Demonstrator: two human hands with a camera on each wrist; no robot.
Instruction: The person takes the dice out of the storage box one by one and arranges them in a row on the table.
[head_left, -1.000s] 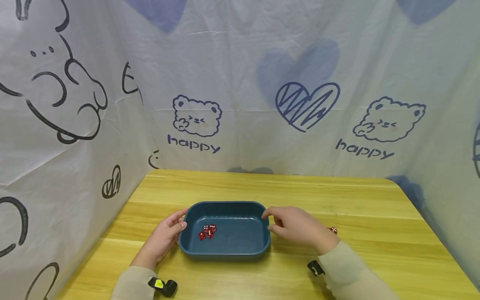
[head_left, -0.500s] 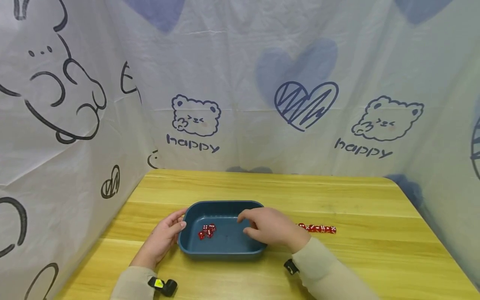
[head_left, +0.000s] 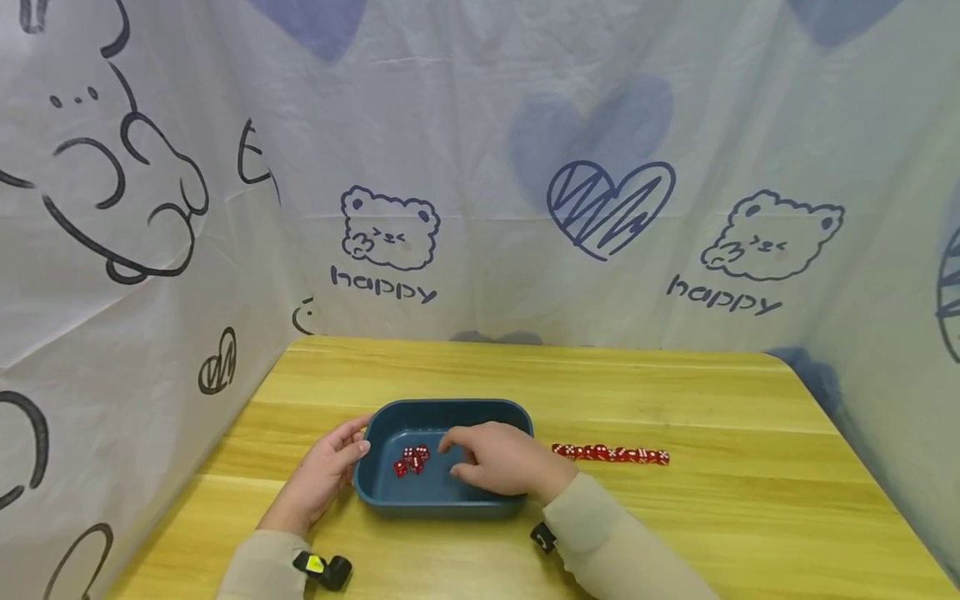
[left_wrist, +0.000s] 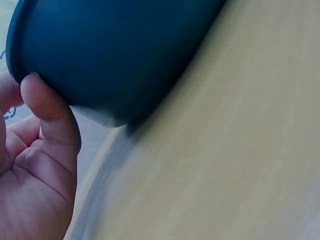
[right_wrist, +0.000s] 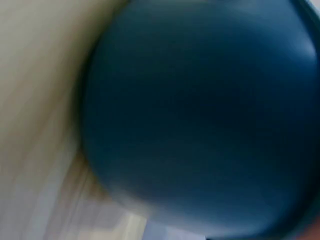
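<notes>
A dark blue rectangular tub (head_left: 442, 508) sits on the wooden table with several red dice (head_left: 412, 459) clustered at the left of its floor. My left hand (head_left: 324, 473) grips the tub's left end; the left wrist view shows its thumb (left_wrist: 47, 97) against the rim. Reaching over the right side, my right hand (head_left: 504, 458) hangs inside the tub, its bent index finger and thumb apart with nothing seen between them. The dice lie just left of those fingertips. In the right wrist view, the tub's outer wall (right_wrist: 200, 125) fills most of the picture, blurred.
A straight row of several red dice (head_left: 611, 454) lies on the table (head_left: 712, 517) to the right of the tub, behind the right forearm. A white printed cloth (head_left: 480, 275) stands around the back and sides.
My right hand has moved left, from the tub's right rim to over its inside, uncovering the row of dice. The left hand stays at the tub's left end.
</notes>
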